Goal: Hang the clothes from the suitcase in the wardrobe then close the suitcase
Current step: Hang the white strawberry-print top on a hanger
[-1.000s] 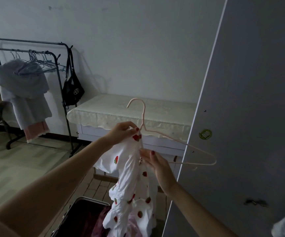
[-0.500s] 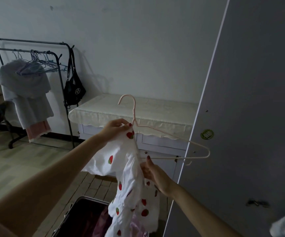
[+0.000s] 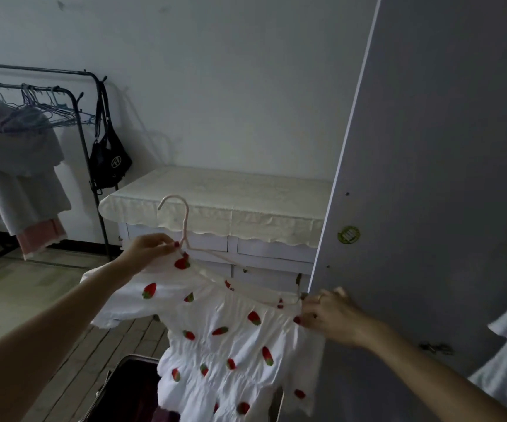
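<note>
Dress (image 3: pixel 234 339) stretched on hanger (image 3: pixel 185 236) between both raised hands.

Dress (image 3: pixel 234 339): white, red strawberry print with green leaf tops. Hanger (image 3: pixel 184 220): pale pink. Wardrobe door (image 3: pixel 434 178): grey, white edge strip, round green sticker (image 3: pixel 348 234). Suitcase (image 3: pixel 130 391): dark interior, purplish cloth inside. Cabinet cover (image 3: pixel 215 193): cream, scalloped hem. Garment rack (image 3: pixel 91 166): black; black bag (image 3: pixel 110 161) with white round logo. Nails on both hands: dark red.
</note>
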